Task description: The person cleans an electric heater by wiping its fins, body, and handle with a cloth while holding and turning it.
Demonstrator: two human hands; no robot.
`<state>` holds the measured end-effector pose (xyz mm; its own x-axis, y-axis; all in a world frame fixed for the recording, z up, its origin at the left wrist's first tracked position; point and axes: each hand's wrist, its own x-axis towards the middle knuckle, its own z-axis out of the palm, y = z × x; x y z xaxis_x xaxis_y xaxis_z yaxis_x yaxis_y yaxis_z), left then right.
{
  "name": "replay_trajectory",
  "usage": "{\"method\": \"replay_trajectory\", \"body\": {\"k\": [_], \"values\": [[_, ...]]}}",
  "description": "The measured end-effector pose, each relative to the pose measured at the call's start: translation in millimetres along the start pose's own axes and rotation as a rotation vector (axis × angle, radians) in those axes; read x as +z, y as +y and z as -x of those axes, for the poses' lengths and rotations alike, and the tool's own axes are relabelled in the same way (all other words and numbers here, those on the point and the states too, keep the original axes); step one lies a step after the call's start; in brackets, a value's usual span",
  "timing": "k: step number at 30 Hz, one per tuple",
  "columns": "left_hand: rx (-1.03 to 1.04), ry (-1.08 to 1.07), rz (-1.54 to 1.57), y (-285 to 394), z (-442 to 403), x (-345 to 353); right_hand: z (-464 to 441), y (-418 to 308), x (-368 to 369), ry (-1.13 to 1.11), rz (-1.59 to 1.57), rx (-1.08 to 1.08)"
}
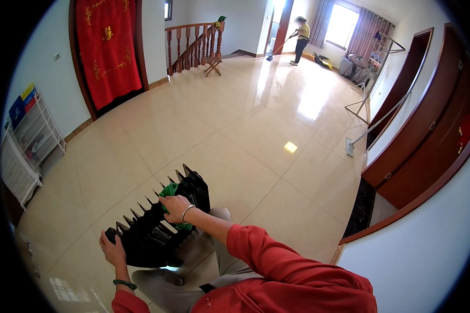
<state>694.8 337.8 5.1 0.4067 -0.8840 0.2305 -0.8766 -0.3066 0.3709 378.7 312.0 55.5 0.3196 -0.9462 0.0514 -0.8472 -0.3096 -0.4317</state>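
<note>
A black slatted object (149,229) with a row of pointed fins along its far edge is tilted over my knees, above the tiled floor. My left hand (113,249), with a dark green bangle at the wrist, grips its left end. On its upper side, right of the middle, my right hand (175,208) is closed on a green cloth (169,192) and presses it against the fins. A silver bangle is on my right wrist. Part of the green cloth also shows below the right hand. The underside of the black object is hidden.
Far off, a person (301,39) holds a long-handled mop. A small wooden stool (212,65) stands by the stair railing (193,47). A white shelf rack (39,133) is at left. To the right are a metal drying rack (373,83) and a flat mop (350,147).
</note>
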Motion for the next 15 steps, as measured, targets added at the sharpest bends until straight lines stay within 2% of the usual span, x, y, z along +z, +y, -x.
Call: {"method": "replay_trajectory", "body": {"k": [15], "values": [[-0.007, -0.009, -0.033, 4.1, 1.3, -2.8, 0.1, 1.0, 5.2, 0.029, -0.004, -0.007]]}}
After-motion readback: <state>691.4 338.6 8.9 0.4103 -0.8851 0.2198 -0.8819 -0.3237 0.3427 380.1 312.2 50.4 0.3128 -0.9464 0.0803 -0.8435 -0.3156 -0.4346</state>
